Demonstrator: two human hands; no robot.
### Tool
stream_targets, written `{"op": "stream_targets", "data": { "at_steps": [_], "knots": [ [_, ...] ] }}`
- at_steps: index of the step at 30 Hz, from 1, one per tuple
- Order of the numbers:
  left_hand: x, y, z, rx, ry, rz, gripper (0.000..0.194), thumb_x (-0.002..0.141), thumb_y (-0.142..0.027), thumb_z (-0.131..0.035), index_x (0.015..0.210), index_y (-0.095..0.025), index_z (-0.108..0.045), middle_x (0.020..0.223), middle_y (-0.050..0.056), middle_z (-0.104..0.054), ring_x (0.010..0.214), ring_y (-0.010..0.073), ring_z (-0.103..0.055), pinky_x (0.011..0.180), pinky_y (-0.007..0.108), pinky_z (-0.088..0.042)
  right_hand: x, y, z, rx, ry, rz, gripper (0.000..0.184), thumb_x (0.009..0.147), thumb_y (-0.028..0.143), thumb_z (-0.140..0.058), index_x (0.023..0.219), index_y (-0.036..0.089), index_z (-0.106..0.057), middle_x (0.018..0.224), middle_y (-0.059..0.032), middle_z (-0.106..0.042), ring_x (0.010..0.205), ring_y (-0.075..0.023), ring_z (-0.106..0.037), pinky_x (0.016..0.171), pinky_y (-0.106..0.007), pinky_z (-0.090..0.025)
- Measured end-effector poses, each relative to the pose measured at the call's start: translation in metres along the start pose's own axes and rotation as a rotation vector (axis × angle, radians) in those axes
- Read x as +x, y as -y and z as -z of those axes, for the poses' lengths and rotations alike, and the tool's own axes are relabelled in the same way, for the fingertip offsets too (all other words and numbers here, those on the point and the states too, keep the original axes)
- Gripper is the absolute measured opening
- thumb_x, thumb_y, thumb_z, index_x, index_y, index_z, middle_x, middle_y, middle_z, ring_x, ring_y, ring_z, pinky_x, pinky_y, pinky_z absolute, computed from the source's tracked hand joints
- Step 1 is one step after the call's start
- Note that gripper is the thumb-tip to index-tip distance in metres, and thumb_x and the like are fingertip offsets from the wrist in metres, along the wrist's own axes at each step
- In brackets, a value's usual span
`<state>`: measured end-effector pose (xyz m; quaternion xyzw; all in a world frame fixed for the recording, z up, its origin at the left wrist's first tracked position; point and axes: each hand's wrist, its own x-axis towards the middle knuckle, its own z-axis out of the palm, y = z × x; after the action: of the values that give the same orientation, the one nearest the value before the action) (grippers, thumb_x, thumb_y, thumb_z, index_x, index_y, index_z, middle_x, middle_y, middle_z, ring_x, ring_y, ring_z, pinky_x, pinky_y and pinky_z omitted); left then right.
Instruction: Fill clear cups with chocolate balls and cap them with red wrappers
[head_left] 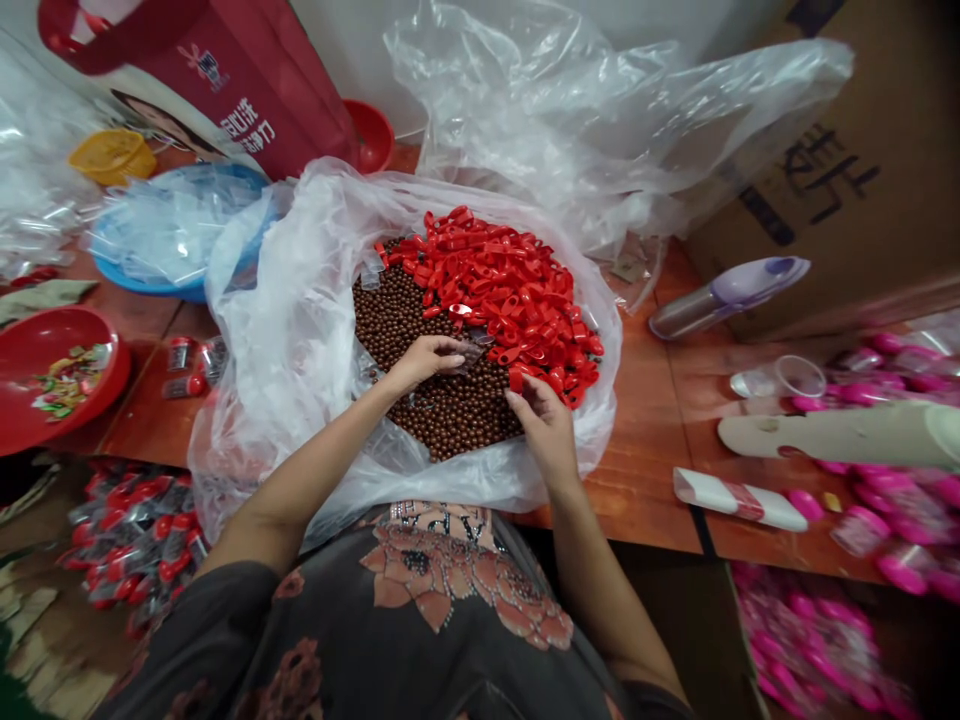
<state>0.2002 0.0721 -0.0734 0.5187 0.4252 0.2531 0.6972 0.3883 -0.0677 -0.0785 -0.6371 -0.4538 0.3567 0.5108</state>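
1. A brown cardboard carton with black printing leans at the far right, and a red printed bag stands at the far left.
2. An orange-brown wooden tabletop runs across the scene, with a large clear plastic sack slumped open on it.
3. Inside the sack lies a deep, loose heap, roughly half brown beads and half red plastic pieces. The two lots sit side by side and barely mix. This heap is far bigger than anything made up around it.
4. Lower left, a pile of clear packets with red contents sits below the table edge, and pink-and-clear packets spread across the right side. Together they look like the finished share, with most of the loose stock left over.
5. A blue basin holding clear film and a red bowl holding colourful scraps sit to the left.
6. The left hand curves over the beads with its fingers together, its fingertips touching or just beside a small clear packet; I cannot tell if it pinches it.
7. The right hand hangs at the edge of the red pieces, with curled fingers near them; any grip is unclear.
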Motion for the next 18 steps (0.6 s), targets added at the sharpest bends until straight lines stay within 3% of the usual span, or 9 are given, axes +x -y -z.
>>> {"op": "stream_targets", "data": {
  "at_steps": [4,7,12,18],
  "knots": [
    [-0.019,-0.007,-0.003,-0.221,0.041,0.046,0.042,0.060,-0.024,-0.086,0.097,-0.010,-0.071,0.095,0.008,-0.073,0.082,0.0150,-0.066,0.087,0.036,-0.052,0.006,0.012,-0.007,0.143,0.022,-0.054,0.037,0.080,0.042,-0.068,0.113,0.024,-0.064,0.108,-0.0053,-0.071,0.097,-0.0212,-0.066,0.091,-0.043,-0.053],
    [-0.034,-0.012,-0.004,-0.294,0.085,0.062,0.043,0.061,-0.021,-0.086,0.099,-0.011,-0.071,0.099,0.008,-0.073,0.084,0.0148,-0.067,0.089,0.036,-0.052,0.009,0.021,-0.011,0.198,0.024,-0.070,0.046,0.083,0.042,-0.066,0.125,0.026,-0.057,0.103,-0.0044,-0.072,0.090,-0.0187,-0.067,0.077,-0.035,-0.056],
    [-0.056,-0.012,-0.006,-0.291,0.098,0.035,0.044,0.063,-0.019,-0.084,0.104,-0.012,-0.070,0.103,0.009,-0.073,0.087,0.0158,-0.068,0.088,0.034,-0.053,0.012,0.030,-0.015,0.285,0.102,-0.103,0.053,0.087,0.042,-0.060,0.136,0.028,-0.047,0.097,-0.0026,-0.073,0.069,-0.0132,-0.064,0.059,-0.027,-0.051],
    [-0.069,-0.011,-0.007,-0.206,0.099,0.004,0.041,0.067,-0.022,-0.080,0.105,-0.012,-0.069,0.103,0.009,-0.073,0.087,0.0161,-0.067,0.089,0.036,-0.052,0.014,0.031,-0.017,0.256,0.149,-0.078,0.047,0.089,0.043,-0.056,0.133,0.026,-0.053,0.096,-0.0035,-0.074,0.071,-0.0134,-0.064,0.064,-0.028,-0.053]
  ]
}}
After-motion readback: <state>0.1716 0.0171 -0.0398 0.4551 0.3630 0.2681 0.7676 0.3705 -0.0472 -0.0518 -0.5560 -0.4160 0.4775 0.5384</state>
